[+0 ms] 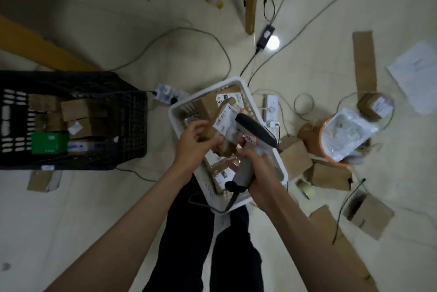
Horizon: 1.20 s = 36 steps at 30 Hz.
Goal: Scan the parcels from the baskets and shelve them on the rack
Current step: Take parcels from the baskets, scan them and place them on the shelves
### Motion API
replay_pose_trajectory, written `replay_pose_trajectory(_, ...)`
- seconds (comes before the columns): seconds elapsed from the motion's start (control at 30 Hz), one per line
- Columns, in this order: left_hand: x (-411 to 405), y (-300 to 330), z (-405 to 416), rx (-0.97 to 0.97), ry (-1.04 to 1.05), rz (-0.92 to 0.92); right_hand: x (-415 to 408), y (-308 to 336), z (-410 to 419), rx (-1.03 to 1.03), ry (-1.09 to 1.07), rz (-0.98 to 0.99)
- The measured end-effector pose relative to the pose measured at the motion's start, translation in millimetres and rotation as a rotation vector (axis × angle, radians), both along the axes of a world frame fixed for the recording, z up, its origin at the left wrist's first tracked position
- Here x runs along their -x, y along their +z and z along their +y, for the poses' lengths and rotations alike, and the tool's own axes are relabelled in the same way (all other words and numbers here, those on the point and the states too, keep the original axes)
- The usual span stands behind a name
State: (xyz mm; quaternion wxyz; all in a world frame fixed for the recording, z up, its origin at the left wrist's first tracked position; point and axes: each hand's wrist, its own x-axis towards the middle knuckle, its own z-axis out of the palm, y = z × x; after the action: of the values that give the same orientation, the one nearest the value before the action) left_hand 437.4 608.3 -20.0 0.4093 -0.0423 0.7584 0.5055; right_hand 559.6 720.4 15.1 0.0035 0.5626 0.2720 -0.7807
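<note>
From the head camera, looking straight down, the person stands over a white plastic lattice basket (179, 107) on the pale floor. The left hand (197, 140) grasps a small brown cardboard parcel with a white barcode label (218, 122), held up above the basket with fingers wrapped round its lower end. The right hand (256, 173) is clenched about the grip of a grey handheld barcode scanner (254, 128), whose dark head sits just beside the label, almost touching it.

The parcel looks light and stiff, a rigid little carton that one hand manages easily; I would take it by the bare cardboard sides, as here, leaving the label uncovered. Its long axis runs from lower left to upper right, with the labelled face turned up and right toward the scanner.

More labelled boxes lie in the white basket underneath. A black plastic crate (127, 112) to the left holds further cartons and a green box (49, 142). Loose cardboard boxes and cables litter the floor at right.
</note>
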Motion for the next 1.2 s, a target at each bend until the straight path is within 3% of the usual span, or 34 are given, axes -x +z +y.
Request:
replay_pose_trajectory(0.33, -91.4, 193.0, -36.5, -0.241, 0.267, 0.078, -69.2, 202.7, -3.4, -0.156, 0.251, 0.247)
replay_pose_trajectory(0.67, -149.8, 322.0, -181.5, -0.222, 0.483, 0.254, -100.8, 336.4, -59.5, -0.288, 0.489, 0.463)
replay_pose_trajectory(0.87, -170.5, 379.7, -292.2, -0.158, 0.624, 0.376, -88.1, 391.3, -153.6, -0.381, 0.722, 0.602)
replay_pose_trajectory(1.03, -205.9, 427.7, -407.8, -0.04, 0.723, 0.521, -93.2, 426.2, -255.8, -0.634, 1.046, 0.721)
replay_pose_trajectory(1.2, -255.0, 480.7, -497.5, 0.04, 0.826, 0.639, -110.7, 465.9, -347.5, -0.8, 1.208, 0.936)
